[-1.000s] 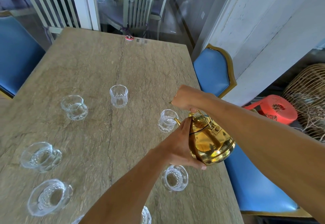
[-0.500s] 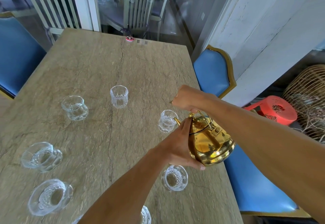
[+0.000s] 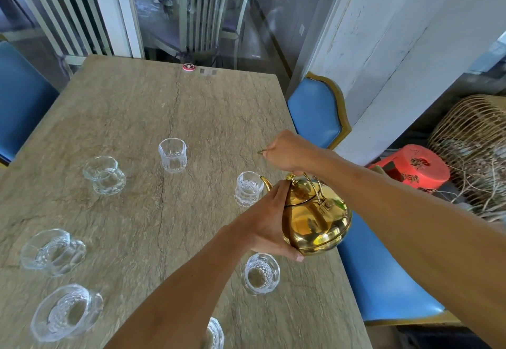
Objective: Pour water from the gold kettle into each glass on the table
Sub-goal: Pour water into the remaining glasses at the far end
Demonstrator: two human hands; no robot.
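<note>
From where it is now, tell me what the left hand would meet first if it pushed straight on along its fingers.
The left hand already lies against the round gold metal kettle. Its fingers point up-table, toward the clear cut-glass tumbler under the spout. That glass looks first in line, though depth is unclear.

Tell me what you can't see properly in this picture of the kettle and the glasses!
- Head view: the bottom glass is cut off by the picture's lower edge and the left arm.
- Water level in the glass by the spout: too clear to tell.
- Kettle: its near side is hidden by the left hand.
- Kettle handle top: hidden inside the right hand.
- Small round thing at the table's far edge: too small to tell.
</note>
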